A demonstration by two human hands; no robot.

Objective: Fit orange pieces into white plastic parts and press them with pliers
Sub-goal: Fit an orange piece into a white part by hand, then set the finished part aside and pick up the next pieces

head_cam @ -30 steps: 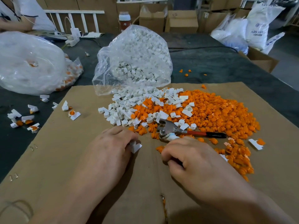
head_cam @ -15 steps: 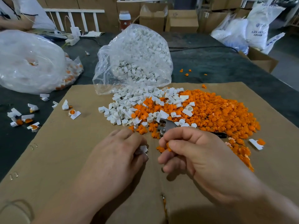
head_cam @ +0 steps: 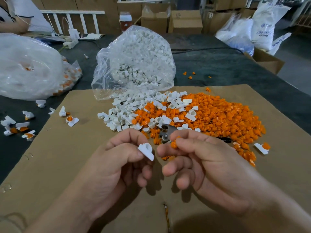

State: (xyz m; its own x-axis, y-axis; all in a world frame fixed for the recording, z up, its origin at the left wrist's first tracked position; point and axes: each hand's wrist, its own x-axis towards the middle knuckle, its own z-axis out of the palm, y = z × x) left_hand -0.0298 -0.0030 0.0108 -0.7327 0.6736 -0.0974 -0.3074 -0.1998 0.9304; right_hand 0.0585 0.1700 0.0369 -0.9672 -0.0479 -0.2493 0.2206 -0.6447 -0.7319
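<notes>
My left hand (head_cam: 117,163) pinches a white plastic part (head_cam: 146,150) between thumb and forefinger, its round socket turned up. My right hand (head_cam: 205,163) holds a small orange piece (head_cam: 174,144) at its fingertips, just right of the white part and a little apart from it. Both hands hover above the cardboard sheet (head_cam: 50,165). The pliers (head_cam: 165,132) lie on the cardboard behind my hands, metal jaws visible, their handle mostly hidden by my right hand. Beyond them lie a pile of orange pieces (head_cam: 223,118) and a pile of white parts (head_cam: 133,106).
An open clear bag of white parts (head_cam: 136,63) stands behind the piles. A big clear bag (head_cam: 27,68) sits at the left. Several assembled white-and-orange parts (head_cam: 18,126) lie on the dark table at the left, one (head_cam: 261,147) at the right. Cardboard boxes (head_cam: 185,21) stand at the back.
My right hand rose off the cardboard with an orange piece. My left hand lifted the white part and turned it up. The two hands came close together above the sheet.
</notes>
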